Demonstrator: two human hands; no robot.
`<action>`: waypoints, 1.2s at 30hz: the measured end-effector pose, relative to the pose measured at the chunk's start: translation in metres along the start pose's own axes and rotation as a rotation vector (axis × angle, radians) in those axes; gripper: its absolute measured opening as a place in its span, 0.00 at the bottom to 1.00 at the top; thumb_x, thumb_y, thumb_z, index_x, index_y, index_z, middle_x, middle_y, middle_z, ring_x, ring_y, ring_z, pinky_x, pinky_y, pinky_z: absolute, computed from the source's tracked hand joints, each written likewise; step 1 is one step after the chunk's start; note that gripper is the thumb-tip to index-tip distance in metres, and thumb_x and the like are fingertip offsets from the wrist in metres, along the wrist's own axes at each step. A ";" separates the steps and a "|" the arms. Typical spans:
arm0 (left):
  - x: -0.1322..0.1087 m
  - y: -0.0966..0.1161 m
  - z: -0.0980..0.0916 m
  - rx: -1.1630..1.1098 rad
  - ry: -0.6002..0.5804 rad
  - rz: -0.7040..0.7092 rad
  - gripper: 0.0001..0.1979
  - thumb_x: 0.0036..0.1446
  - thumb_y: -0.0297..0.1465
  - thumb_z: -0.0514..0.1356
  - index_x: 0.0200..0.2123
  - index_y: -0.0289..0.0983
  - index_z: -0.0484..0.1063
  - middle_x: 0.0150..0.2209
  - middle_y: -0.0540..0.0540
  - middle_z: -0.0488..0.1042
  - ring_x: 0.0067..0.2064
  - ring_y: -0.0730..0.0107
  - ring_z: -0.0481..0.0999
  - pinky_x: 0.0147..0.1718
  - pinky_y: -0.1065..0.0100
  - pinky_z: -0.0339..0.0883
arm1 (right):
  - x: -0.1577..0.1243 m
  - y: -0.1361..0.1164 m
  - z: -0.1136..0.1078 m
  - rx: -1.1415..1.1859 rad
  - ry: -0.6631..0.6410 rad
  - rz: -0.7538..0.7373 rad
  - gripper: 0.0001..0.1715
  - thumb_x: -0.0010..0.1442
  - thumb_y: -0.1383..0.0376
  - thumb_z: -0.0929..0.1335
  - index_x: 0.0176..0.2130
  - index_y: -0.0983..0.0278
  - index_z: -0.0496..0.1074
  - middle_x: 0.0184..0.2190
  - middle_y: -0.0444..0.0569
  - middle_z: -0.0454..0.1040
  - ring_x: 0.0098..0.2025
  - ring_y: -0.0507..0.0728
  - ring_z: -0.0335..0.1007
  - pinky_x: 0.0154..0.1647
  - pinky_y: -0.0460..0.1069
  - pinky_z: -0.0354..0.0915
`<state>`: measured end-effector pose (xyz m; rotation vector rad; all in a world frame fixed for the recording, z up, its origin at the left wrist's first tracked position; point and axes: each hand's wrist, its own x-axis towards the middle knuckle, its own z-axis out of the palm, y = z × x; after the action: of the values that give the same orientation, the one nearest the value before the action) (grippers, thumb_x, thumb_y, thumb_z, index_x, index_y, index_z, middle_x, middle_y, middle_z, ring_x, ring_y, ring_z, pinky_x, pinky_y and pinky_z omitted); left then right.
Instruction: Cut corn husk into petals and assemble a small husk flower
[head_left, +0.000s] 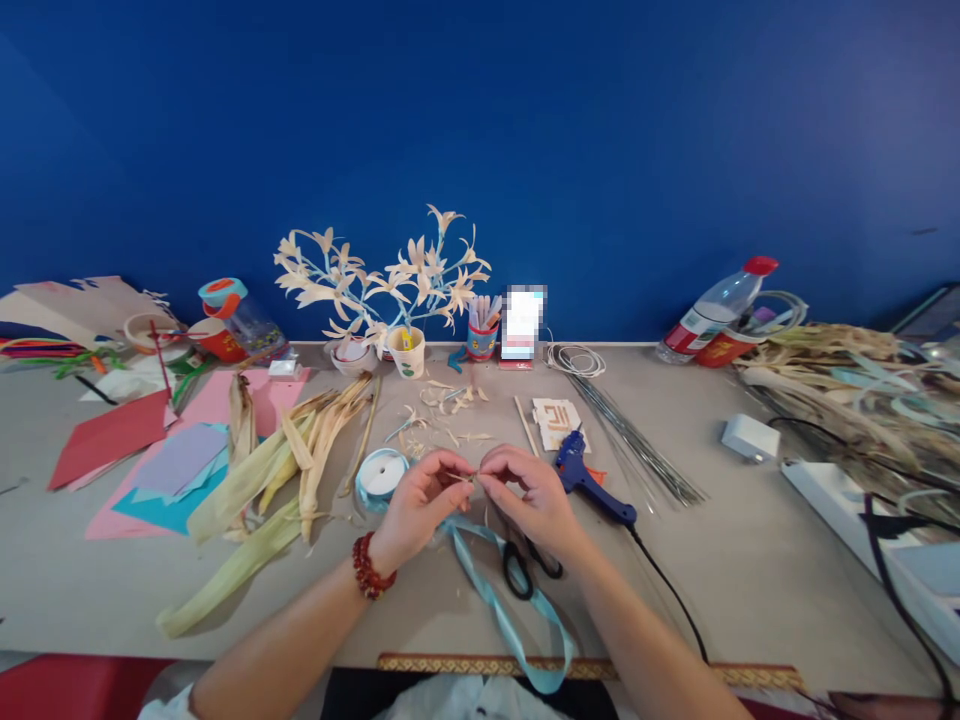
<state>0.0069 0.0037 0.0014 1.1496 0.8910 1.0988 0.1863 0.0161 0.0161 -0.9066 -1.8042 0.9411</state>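
Note:
My left hand (429, 500) and my right hand (529, 497) meet at the middle of the table, fingertips pinched together. Between them is a thin beige strand (466, 478), mostly hidden by the fingers; its kind is unclear. Light blue ribbon (480, 580) runs below the hands and loops over the table's front edge. Its white-centred spool (382, 471) sits beside my left hand. Black-handled scissors (517, 570) lie under my right wrist, blades partly covered. To the right rests a blue hot glue gun (589, 478) with its cord trailing forward.
Dried corn husks (307, 470) and coloured paper (180, 460) lie left. Behind stand husk flowers (420, 265) in a cup (407, 355), a pen holder (482, 340) and a phone (523, 320). Wires (637, 440), a tilted bottle (709, 315) and a power strip (847, 520) are right.

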 end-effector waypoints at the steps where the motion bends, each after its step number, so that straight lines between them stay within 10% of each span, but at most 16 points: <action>1: -0.001 0.001 0.001 0.074 0.006 0.035 0.10 0.54 0.33 0.65 0.39 0.37 0.73 0.32 0.47 0.73 0.31 0.71 0.72 0.31 0.70 0.66 | 0.000 0.001 0.001 -0.006 0.003 0.006 0.07 0.63 0.64 0.66 0.33 0.62 0.72 0.30 0.47 0.72 0.33 0.55 0.68 0.34 0.48 0.63; 10: -0.004 0.008 0.001 0.467 0.102 0.377 0.08 0.53 0.28 0.63 0.38 0.41 0.79 0.34 0.44 0.76 0.38 0.62 0.73 0.40 0.64 0.64 | -0.003 0.003 0.003 0.031 0.006 0.071 0.08 0.62 0.63 0.67 0.31 0.62 0.70 0.29 0.46 0.71 0.31 0.53 0.67 0.32 0.47 0.62; 36: -0.008 0.006 0.000 0.443 0.083 0.388 0.09 0.55 0.25 0.61 0.39 0.41 0.77 0.33 0.45 0.76 0.37 0.64 0.74 0.41 0.64 0.66 | -0.004 0.006 -0.001 0.090 0.047 0.140 0.07 0.61 0.64 0.67 0.30 0.62 0.68 0.28 0.44 0.69 0.28 0.52 0.65 0.28 0.45 0.62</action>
<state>0.0035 -0.0034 0.0071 1.7051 1.0350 1.3050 0.1894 0.0154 0.0094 -0.9999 -1.6621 1.0720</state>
